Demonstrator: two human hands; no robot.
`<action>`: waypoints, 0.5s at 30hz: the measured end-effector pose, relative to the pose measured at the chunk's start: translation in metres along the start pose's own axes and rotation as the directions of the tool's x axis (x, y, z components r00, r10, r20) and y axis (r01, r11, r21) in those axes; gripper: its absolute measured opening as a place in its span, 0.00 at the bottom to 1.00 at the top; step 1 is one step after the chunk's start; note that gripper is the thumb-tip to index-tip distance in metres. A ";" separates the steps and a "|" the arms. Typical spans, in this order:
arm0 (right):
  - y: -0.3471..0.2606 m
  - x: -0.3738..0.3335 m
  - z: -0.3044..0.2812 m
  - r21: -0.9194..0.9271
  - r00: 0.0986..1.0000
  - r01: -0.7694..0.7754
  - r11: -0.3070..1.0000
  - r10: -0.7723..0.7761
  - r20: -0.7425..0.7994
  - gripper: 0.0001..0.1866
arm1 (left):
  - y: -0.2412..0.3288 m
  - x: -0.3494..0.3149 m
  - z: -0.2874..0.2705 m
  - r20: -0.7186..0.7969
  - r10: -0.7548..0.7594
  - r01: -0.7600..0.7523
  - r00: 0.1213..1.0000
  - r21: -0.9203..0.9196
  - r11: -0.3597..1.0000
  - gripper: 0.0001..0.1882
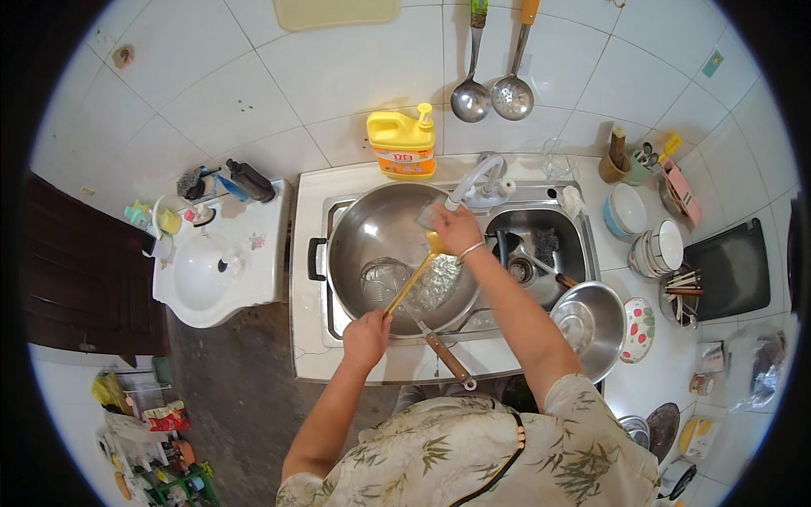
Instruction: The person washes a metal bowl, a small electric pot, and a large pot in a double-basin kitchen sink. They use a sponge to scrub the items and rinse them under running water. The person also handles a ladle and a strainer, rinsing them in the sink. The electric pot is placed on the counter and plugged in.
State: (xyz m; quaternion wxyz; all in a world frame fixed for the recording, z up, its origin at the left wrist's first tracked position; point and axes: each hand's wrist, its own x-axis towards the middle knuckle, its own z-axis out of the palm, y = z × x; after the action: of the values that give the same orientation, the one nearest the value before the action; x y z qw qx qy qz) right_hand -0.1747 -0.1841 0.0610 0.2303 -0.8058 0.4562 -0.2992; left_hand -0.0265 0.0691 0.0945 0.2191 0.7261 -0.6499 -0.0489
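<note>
My left hand [367, 338] is closed round the thin end of a long golden-yellow spoon [411, 285], which slants up over a large steel pot [355, 224]. At the spoon's wide end, my right hand [456, 230] is closed just under the white faucet [481, 179]. Something greyish shows by its fingers; I cannot make out what it is. Shallow water glints in the pot. A wire strainer [384, 279] rests inside, its wooden handle [448, 359] sticking out over the near rim.
Right of the pot, a dark sink basin [549, 221] holds a scrubber and a wooden-handled utensil. A steel bowl [583, 317] stands at the counter's front right, with stacked bowls [646, 253] beyond. A yellow detergent jug [404, 144] stands behind. Two ladles [471, 100] hang on the wall.
</note>
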 end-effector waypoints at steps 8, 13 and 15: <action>-0.023 -0.001 -0.010 -0.366 0.996 0.082 0.927 -0.060 0.071 0.15 | 0.013 0.019 -0.007 0.064 0.034 -0.034 0.997 0.000 0.999 0.08; 0.012 0.017 -0.011 0.455 0.869 -0.491 0.743 0.385 0.310 0.18 | 0.016 0.004 -0.012 0.068 -0.117 0.125 0.991 -0.129 0.984 0.08; 0.005 -0.006 0.003 0.339 0.964 -0.085 0.937 0.164 -0.211 0.22 | 0.026 0.008 -0.013 0.092 -0.195 0.210 0.977 -0.216 0.953 0.09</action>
State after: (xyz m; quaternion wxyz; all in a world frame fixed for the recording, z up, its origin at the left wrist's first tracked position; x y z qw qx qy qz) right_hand -0.1777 -0.1806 0.0540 0.3232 -0.6844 0.4747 -0.4492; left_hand -0.0444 0.0632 0.1173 0.2710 0.7573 -0.5695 -0.1693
